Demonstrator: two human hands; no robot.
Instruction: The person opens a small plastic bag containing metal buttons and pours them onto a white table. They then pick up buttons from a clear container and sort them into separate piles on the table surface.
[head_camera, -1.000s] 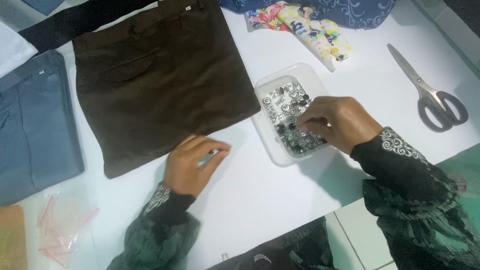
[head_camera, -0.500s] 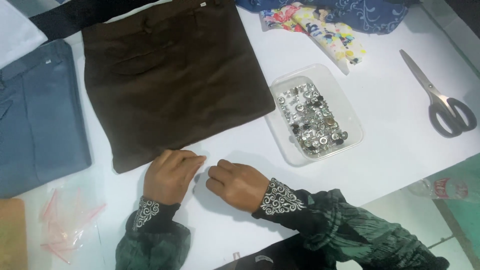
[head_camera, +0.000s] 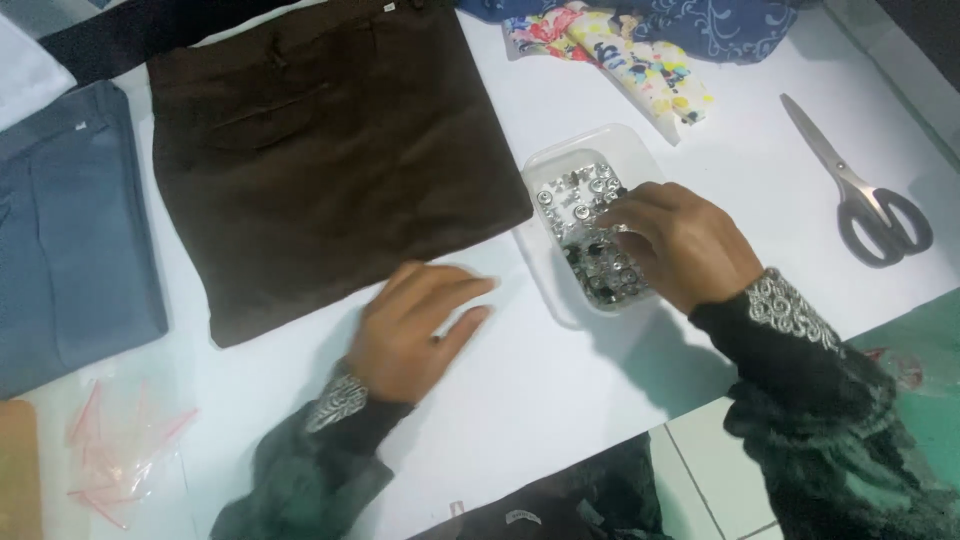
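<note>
Right hand (head_camera: 680, 245) in clear tray (head_camera: 640, 145) of metal snaps (head_camera: 585, 200), fingers curled, grip unclear. Left hand (head_camera: 415, 330) open, flat on desk (head_camera: 560, 400) by brown trousers (head_camera: 330, 150). Step: picking snap; next needs pinch on one piece.

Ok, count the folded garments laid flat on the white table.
2 fully in view: the brown trousers in the middle, by the left hand, and the blue-grey garment at the left edge. Dark cloth at the top edge may be another; it is cut off.
</note>
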